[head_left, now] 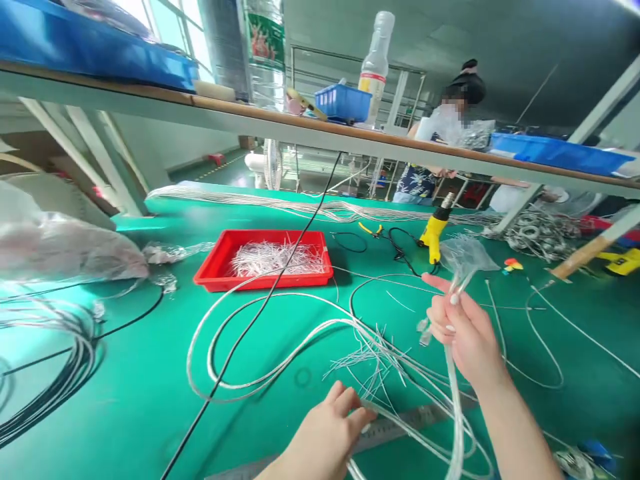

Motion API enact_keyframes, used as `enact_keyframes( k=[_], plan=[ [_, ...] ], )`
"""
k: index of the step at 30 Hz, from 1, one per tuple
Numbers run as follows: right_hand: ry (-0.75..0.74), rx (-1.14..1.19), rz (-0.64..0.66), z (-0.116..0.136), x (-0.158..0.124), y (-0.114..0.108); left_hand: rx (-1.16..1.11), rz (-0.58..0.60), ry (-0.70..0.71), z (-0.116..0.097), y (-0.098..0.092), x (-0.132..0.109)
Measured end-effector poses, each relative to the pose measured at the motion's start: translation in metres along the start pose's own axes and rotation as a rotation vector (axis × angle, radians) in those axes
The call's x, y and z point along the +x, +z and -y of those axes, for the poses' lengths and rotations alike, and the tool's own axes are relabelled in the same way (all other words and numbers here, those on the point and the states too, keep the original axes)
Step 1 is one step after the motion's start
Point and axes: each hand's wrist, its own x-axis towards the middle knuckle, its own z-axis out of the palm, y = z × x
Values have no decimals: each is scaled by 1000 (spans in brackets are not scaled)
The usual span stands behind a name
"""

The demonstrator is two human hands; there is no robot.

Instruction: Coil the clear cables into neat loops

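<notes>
My right hand (463, 323) is raised at the right, its fingers wrapped round a bundle of white cables (456, 413) that hangs down toward me. Low in the middle, my left hand (337, 423) has its fingers bent round pale cables near a metal ruler (390, 430). Thin white strands (373, 370) lie scattered just beyond the left hand. Loops of white cable (215, 347) curve across the green mat to the left. Behind them a red tray (265, 285) holds a heap of short white pieces.
A yellow heat gun (434, 237) stands beyond my right hand, with yellow-handled pliers (370, 231) nearby. Coiled cables (75, 360) and a plastic bag (70, 250) lie left. A shelf (240, 115) crosses above; a person (417, 183) is behind it. A black cord (250, 323) hangs across the view.
</notes>
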Motion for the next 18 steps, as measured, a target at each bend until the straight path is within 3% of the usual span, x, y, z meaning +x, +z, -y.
enact_keyframes(
  k=[2,4,8,10,13,16,18],
  plan=[
    [24,-203,166,2,-3,15,-42,-8,-9,-4,12,3],
    [46,-383,274,-1,-5,22,-123,58,-7,-3,17,2],
    [48,-520,315,-20,-6,24,-347,197,-45,10,0,-27],
    [28,-521,277,-29,-7,22,-549,117,-43,18,-14,-51],
    [-91,-565,288,-36,-12,19,-727,-145,-95,27,-27,-82],
    [-320,-685,380,-33,-20,16,-666,-452,-239,29,-33,-94],
    [-476,-774,422,-28,-29,16,-592,-542,-289,28,-36,-91]
  ],
)
